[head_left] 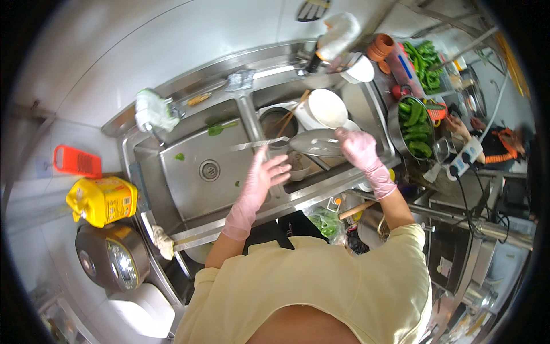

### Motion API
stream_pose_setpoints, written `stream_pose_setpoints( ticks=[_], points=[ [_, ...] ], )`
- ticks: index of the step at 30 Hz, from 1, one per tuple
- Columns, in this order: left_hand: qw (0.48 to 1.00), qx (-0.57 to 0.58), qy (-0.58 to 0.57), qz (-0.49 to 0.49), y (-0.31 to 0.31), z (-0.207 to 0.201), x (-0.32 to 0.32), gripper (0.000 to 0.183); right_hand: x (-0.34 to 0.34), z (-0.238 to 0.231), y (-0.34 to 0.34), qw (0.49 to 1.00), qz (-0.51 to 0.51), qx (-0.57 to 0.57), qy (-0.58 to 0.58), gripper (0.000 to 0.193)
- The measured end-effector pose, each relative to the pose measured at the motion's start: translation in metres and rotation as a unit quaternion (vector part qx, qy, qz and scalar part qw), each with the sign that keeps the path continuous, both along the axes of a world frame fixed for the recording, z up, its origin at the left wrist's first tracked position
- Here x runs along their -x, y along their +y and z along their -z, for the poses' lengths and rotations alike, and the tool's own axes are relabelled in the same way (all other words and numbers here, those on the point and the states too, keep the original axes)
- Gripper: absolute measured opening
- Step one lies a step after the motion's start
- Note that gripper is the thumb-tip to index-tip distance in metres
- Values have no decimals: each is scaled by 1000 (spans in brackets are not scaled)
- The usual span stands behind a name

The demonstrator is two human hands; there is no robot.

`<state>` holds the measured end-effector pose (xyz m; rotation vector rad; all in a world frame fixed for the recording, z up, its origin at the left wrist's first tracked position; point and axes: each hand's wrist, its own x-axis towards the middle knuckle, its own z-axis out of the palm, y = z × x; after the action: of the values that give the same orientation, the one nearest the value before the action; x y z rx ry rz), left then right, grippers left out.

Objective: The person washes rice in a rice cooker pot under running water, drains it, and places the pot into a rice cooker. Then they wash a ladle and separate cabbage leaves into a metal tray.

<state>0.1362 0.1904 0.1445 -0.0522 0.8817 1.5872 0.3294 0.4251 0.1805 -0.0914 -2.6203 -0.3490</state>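
While the right hand (361, 151) grips metalware (314, 144), the left basin (186, 192) offers room.

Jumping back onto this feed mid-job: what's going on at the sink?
A person in pink gloves is working at a double sink. The right grip holds a shiny metal utensil, its exact kind unclear, over the right basin. The left grip is open, fingers spread, near the utensil's left; whether it touches anything is hard to tell. A white bowl sits in the right basin, and green scraps lie in the left basin.
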Motion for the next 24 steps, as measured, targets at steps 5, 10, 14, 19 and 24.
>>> stream_pose_setpoints(
  ticks=[5,10,14,19,24],
  points=[
    [961,105,-106,-234,-103,27,63,54,106,37,-60,983,-179,43,-28,29],
    [882,121,133,-436,-188,85,90,38,176,77,-123,953,-169,215,-132,50],
    [819,375,85,-426,-245,119,85,22,180,93,-143,938,-159,267,-151,43],
    [807,279,105,-511,-293,137,85,20,200,107,-143,922,-151,301,-192,38],
    [821,324,120,-454,-285,126,85,22,288,127,-141,893,-151,416,-81,37]
  ],
)
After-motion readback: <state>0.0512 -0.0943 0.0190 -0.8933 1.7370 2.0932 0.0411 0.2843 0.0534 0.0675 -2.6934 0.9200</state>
